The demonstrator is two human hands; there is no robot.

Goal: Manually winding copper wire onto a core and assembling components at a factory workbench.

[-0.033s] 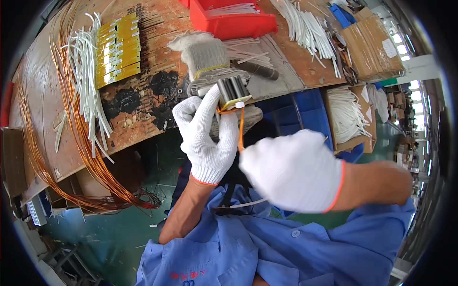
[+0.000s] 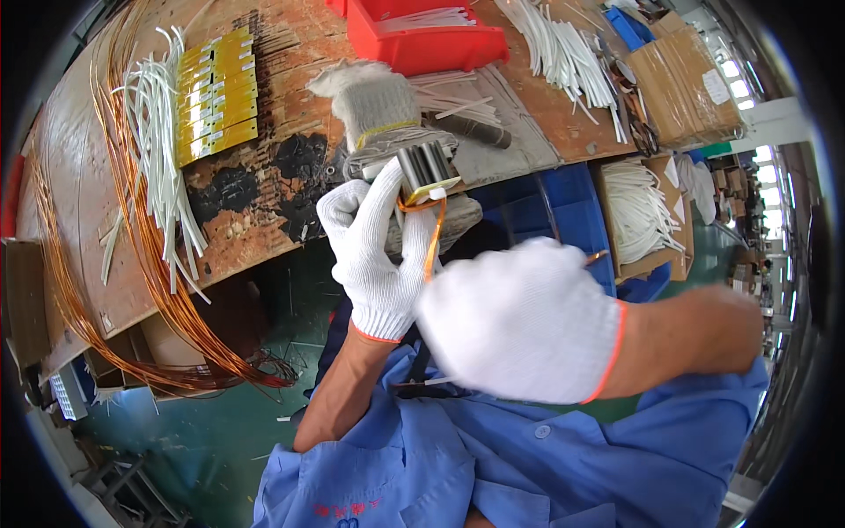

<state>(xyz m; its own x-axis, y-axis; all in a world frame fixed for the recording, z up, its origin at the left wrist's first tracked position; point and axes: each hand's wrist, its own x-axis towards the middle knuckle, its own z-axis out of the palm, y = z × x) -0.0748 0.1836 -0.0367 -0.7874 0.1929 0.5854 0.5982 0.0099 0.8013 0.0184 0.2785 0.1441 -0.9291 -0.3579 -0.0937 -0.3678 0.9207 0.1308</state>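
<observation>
In my gloved left hand (image 2: 378, 251), fingers closed around it, is a small part with dark ridged cylinders (image 2: 426, 169), a yellowish edge and a white bit at its base. Orange-copper wire (image 2: 435, 238) loops around the base of this part and runs down, taut, to my right hand (image 2: 519, 321). That hand, also in a white glove, is closed in a fist over the wire and blurred by motion. A copper-coloured end (image 2: 598, 257) pokes out beyond its far right side.
On the worn wooden bench (image 2: 238, 251) lie yellow-taped pieces (image 2: 218, 97), white sleeving (image 2: 163, 150) and hanging copper wires (image 2: 167, 290). Cloth bundles (image 2: 378, 110) sit behind my hands, with a red bin (image 2: 431, 44) farther back. A carton of white tubes (image 2: 638, 211) stands right.
My right hand has shifted a little left and down, drawing the wire closer to my left hand. A copper-coloured end now shows at its far right. My left hand stays nearly still.
</observation>
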